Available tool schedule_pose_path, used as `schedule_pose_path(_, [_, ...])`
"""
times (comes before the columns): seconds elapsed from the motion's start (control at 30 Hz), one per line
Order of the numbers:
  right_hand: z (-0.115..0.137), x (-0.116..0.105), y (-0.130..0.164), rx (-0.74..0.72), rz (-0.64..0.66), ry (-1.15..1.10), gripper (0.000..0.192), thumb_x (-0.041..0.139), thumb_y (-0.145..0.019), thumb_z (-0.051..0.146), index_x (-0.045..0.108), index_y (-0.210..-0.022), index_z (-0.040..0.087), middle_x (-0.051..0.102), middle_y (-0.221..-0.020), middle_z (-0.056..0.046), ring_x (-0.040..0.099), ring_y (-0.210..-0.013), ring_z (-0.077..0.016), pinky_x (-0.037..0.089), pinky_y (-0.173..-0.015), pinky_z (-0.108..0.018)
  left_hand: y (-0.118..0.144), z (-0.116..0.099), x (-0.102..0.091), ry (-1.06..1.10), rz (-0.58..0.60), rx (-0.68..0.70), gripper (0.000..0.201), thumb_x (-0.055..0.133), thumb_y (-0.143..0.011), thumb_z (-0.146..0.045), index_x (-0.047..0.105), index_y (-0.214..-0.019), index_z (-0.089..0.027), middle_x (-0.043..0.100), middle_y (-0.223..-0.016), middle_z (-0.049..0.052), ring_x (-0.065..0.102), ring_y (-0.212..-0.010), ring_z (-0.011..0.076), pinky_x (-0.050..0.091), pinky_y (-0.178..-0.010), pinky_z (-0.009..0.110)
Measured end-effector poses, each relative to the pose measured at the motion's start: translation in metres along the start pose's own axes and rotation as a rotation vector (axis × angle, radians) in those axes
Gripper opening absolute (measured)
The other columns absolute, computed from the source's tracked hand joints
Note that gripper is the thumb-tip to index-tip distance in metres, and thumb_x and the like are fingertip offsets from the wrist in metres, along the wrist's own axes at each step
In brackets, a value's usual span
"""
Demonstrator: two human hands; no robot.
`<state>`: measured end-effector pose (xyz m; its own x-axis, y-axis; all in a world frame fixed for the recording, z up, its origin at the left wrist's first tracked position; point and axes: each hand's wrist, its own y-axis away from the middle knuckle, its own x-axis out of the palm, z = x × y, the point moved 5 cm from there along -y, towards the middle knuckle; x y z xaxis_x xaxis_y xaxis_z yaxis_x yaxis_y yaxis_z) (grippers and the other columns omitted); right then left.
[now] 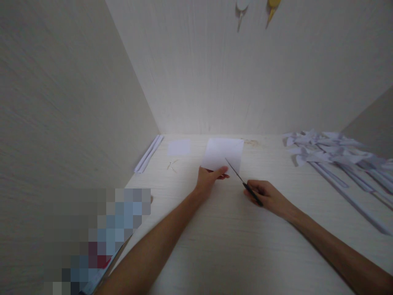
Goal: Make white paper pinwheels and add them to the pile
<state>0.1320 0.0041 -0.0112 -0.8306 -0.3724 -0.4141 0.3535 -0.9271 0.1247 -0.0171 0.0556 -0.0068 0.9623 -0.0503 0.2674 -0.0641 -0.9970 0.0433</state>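
My left hand [211, 178] is closed at the near edge of a white sheet of paper [223, 151], with the thumb stretched along that edge. In my right hand [264, 196] is a slim, thin-bladed knife [252, 194] with a black handle. Its blade points up and left, and the tip overlaps the lower right part of the sheet. Whether the blade touches the paper I cannot tell. To the left of the sheet lies a smaller white paper piece [179, 147].
Several rolled paper stems with folded paper tops [328, 151] lie at the right. Two rolled paper sticks [149, 153] rest by the left wall. Two hooks [242, 5] hang on the back wall. A blurred-out patch [113, 229] covers the lower left.
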Motion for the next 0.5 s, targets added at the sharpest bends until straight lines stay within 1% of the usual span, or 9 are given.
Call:
schedule_pose_path(0.07, [-0.001,0.000,0.000,-0.003,-0.003,-0.002,0.032,0.050,-0.072,0.039,0.032,-0.055,0.019,0.028,-0.048,0.007,0.027,-0.043,-0.0055,0.020,-0.040,-0.020,-0.001,0.000,-0.002,0.017,0.003,0.011,0.025,0.072,-0.048,-0.026,0.062,-0.066,-0.011,0.064,-0.064,0.003,0.059,-0.054,0.0122,0.049,-0.053,0.023])
schedule_pose_path(0.1, [-0.002,-0.001,0.000,-0.004,-0.004,-0.004,0.032,0.050,-0.072,0.039,0.032,-0.055,0.019,0.028,-0.048,0.007,0.027,-0.043,-0.0056,0.020,-0.040,-0.020,-0.002,0.000,-0.002,0.044,0.022,0.013,0.025,0.072,-0.049,-0.025,0.062,-0.067,-0.011,0.064,-0.066,0.004,0.059,-0.058,0.0125,0.049,-0.056,0.024])
schedule_pose_path(0.17, [-0.002,-0.001,0.000,-0.004,-0.002,-0.006,0.032,0.050,-0.072,0.040,0.032,-0.055,0.019,0.029,-0.048,0.007,0.028,-0.043,-0.0056,0.020,-0.040,-0.020,-0.004,-0.002,-0.004,0.140,0.084,0.014,0.026,0.071,-0.051,-0.023,0.062,-0.073,-0.012,0.065,-0.072,0.004,0.060,-0.064,0.0135,0.050,-0.062,0.026])
schedule_pose_path(0.23, [-0.002,-0.001,0.000,-0.001,0.001,-0.005,0.033,0.050,-0.072,0.040,0.032,-0.055,0.019,0.028,-0.048,0.007,0.027,-0.043,-0.0056,0.020,-0.040,-0.020,-0.007,-0.007,-0.008,0.282,0.133,0.005,0.030,0.068,-0.053,-0.022,0.061,-0.081,-0.014,0.065,-0.079,0.004,0.060,-0.070,0.0145,0.049,-0.067,0.027])
schedule_pose_path(0.3, [0.000,0.000,0.001,-0.004,0.010,-0.001,0.033,0.050,-0.072,0.041,0.031,-0.054,0.019,0.027,-0.048,0.007,0.027,-0.043,-0.0056,0.020,-0.040,-0.020,-0.011,-0.012,-0.015,0.404,0.155,-0.041,0.027,0.063,-0.059,-0.028,0.061,-0.082,-0.015,0.065,-0.080,0.005,0.060,-0.072,0.0159,0.049,-0.066,0.028])
schedule_pose_path(0.33, [0.000,0.000,0.001,-0.009,0.017,0.001,0.034,0.050,-0.072,0.041,0.031,-0.054,0.019,0.027,-0.049,0.007,0.027,-0.043,-0.0056,0.020,-0.040,-0.020,-0.014,-0.014,-0.018,0.444,0.168,-0.073,0.026,0.058,-0.064,-0.034,0.061,-0.081,-0.014,0.065,-0.078,0.006,0.060,-0.072,0.0169,0.049,-0.065,0.028])
schedule_pose_path(0.4, [0.002,0.000,0.002,-0.022,0.039,0.007,0.034,0.050,-0.072,0.040,0.031,-0.054,0.019,0.028,-0.049,0.007,0.027,-0.044,-0.0055,0.020,-0.041,-0.021,-0.017,-0.018,-0.021,0.453,0.245,-0.135,0.037,0.050,-0.067,-0.043,0.061,-0.083,-0.012,0.065,-0.080,0.009,0.060,-0.075,0.0203,0.049,-0.065,0.031])
schedule_pose_path(0.43, [0.002,0.001,0.002,-0.026,0.055,0.013,0.034,0.050,-0.072,0.040,0.031,-0.054,0.019,0.028,-0.049,0.007,0.027,-0.044,-0.0055,0.020,-0.041,-0.021,-0.019,-0.020,-0.023,0.446,0.263,-0.155,0.040,0.048,-0.068,-0.045,0.061,-0.085,-0.011,0.065,-0.080,0.009,0.060,-0.076,0.0216,0.048,-0.066,0.032])
schedule_pose_path(0.5, [0.001,0.001,0.001,-0.027,0.083,0.032,0.033,0.050,-0.073,0.039,0.031,-0.054,0.019,0.028,-0.050,0.007,0.027,-0.045,-0.0055,0.020,-0.041,-0.021,-0.022,-0.019,-0.027,0.407,0.256,-0.192,0.039,0.050,-0.066,-0.042,0.060,-0.086,-0.010,0.065,-0.079,0.010,0.060,-0.077,0.0227,0.047,-0.066,0.032])
